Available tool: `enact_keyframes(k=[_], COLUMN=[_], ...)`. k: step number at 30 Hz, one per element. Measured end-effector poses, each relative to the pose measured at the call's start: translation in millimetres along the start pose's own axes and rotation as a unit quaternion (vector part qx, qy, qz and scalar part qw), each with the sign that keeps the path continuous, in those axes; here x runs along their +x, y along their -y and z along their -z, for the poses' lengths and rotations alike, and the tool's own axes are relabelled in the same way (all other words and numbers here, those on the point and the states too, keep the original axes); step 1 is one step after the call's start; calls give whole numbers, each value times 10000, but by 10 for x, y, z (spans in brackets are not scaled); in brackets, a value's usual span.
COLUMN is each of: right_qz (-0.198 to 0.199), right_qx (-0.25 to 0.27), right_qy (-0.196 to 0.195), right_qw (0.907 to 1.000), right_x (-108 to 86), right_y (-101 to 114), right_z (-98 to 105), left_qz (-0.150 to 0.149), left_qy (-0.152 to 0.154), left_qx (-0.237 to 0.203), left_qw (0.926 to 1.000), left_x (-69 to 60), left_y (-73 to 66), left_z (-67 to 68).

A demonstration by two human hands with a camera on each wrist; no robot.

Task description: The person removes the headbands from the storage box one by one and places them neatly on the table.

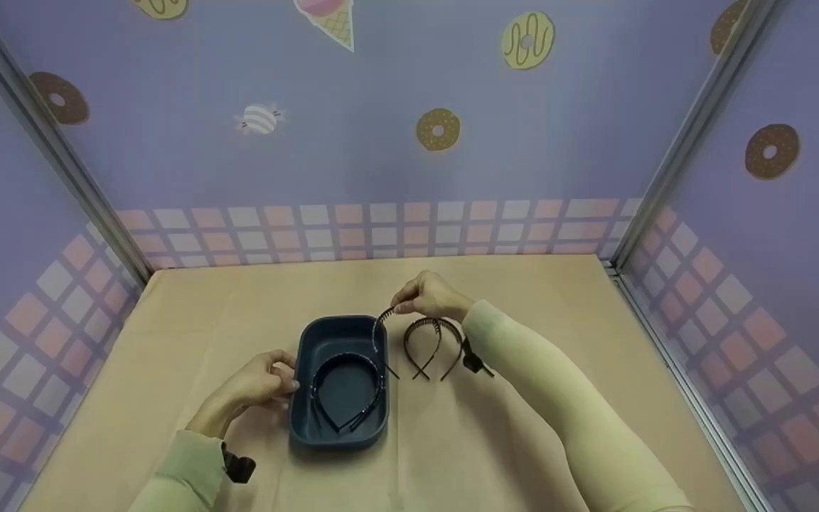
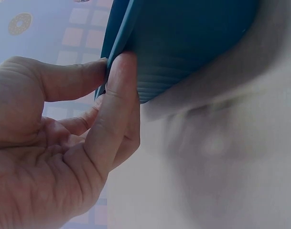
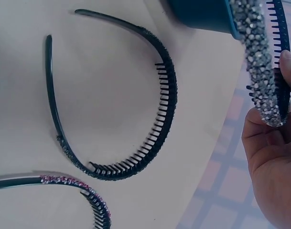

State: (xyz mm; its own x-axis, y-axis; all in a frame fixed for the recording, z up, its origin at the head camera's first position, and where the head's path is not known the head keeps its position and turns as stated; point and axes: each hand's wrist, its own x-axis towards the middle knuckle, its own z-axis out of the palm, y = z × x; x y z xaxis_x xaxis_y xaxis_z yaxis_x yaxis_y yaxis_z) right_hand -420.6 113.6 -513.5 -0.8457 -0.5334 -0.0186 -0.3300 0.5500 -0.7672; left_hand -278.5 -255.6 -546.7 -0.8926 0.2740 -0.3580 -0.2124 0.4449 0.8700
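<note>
A dark blue tray [image 1: 338,442] stands on the table, and my left hand [image 1: 260,382] pinches its left rim between thumb and fingers. Above the tray's right edge, my right hand [image 1: 432,295] holds one headband [image 1: 378,328] between thumb and fingers. Silvery stones cover this headband's outer side in the right wrist view, with comb teeth along the inside. Inside the tray lie dark headbands [image 1: 316,377], overlapping so that I cannot tell how many. Two more toothed headbands lie right of the tray: one dark [image 3: 172,98], the other with pinkish stones [image 3: 71,182].
A pale cloth covers the table [image 1: 523,291]. Patterned panels enclose the back and both sides, with metal posts [image 1: 694,114] at the corners. A black wrist strap device [image 1: 475,361] sits on the right wrist, close to the loose headbands.
</note>
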Motion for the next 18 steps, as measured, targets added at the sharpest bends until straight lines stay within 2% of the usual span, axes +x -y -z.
enact_keyframes(k=[5,18], right_qz=[-151,-261], right_qx=[63,125], right_qy=[7,107], right_qw=[9999,9995], right_x=[-37,-104], right_y=[-23,-203], right_z=[39,98], left_qz=[79,15], left_qy=[-10,-65], left_qx=[-83,-3], left_qw=[9999,10000], left_x=[12,18], left_y=[-9,8], left_z=[0,1])
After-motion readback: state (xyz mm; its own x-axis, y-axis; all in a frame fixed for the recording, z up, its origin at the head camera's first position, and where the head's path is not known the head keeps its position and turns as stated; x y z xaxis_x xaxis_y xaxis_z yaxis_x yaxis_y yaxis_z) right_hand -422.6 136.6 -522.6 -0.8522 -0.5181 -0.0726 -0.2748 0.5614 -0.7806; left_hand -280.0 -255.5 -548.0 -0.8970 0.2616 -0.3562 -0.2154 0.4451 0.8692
